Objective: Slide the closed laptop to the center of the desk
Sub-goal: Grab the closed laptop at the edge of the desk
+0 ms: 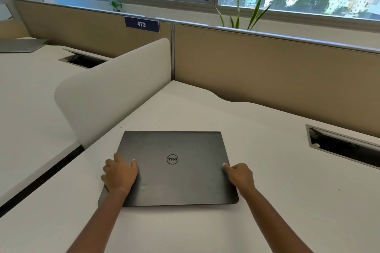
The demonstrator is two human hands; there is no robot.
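Note:
A closed dark grey laptop (174,168) with a round logo lies flat on the white desk (277,201), toward the desk's left side. My left hand (120,173) grips its left edge, thumb on the lid and fingers curled over the side. My right hand (240,175) holds the right edge, thumb pressed on the lid. Both forearms reach in from the bottom of the head view.
A white curved divider (115,88) stands just left of the laptop. A tan partition (277,72) runs along the back. An open cable slot (345,146) is sunk in the desk at right. The neighbouring desk at left has another slot (82,59) and a grey laptop (22,45).

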